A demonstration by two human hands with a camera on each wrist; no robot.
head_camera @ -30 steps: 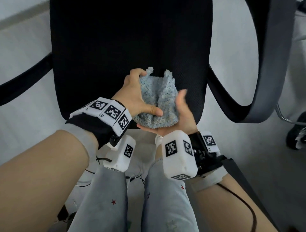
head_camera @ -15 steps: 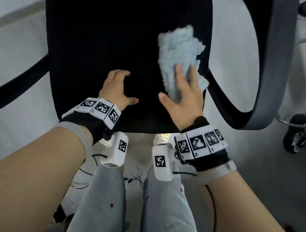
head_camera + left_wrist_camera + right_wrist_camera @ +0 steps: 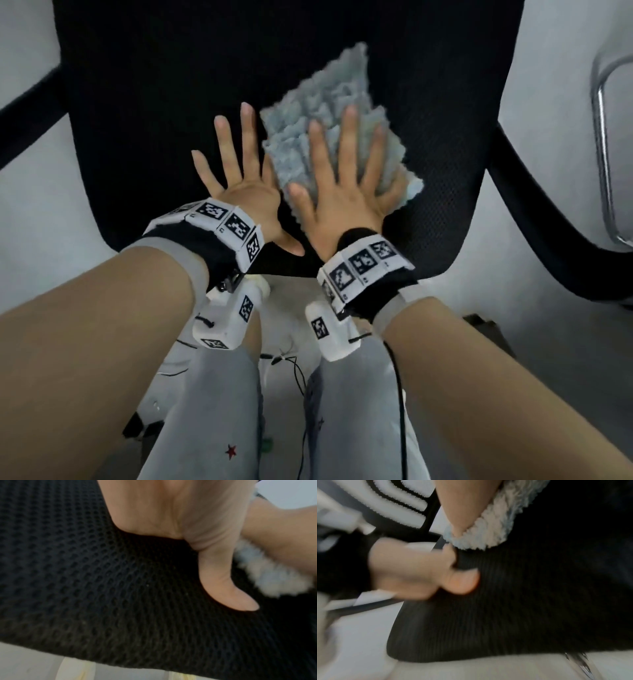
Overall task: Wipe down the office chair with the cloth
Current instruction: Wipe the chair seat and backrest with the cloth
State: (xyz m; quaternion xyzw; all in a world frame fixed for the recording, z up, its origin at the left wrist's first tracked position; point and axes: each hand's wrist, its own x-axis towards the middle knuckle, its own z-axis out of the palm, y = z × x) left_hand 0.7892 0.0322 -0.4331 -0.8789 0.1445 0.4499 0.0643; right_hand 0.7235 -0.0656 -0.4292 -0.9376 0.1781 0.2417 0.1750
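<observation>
A fluffy light-blue cloth (image 3: 329, 113) lies spread on the black mesh seat of the office chair (image 3: 164, 89). My right hand (image 3: 346, 178) presses flat on the cloth with straight, spread fingers. My left hand (image 3: 236, 171) rests flat on the seat just left of the cloth, fingers splayed, its index finger along the cloth's edge. In the left wrist view the left thumb (image 3: 228, 588) lies on the mesh (image 3: 102, 588), with the cloth (image 3: 274, 577) at the right. In the right wrist view the cloth (image 3: 494, 524) shows under my right palm, on the seat (image 3: 539, 601).
Black curved armrests stand on the right (image 3: 534, 226) and the left (image 3: 24, 113) of the seat. A chrome tube frame (image 3: 603, 137) is at the far right. My knees in light-grey trousers (image 3: 212, 411) are below the seat's front edge, with cables between them.
The cloth went from bunched between both hands to spread flat on the seat. My right hand slid it toward the seat's middle, and my left hand flattened beside it.
</observation>
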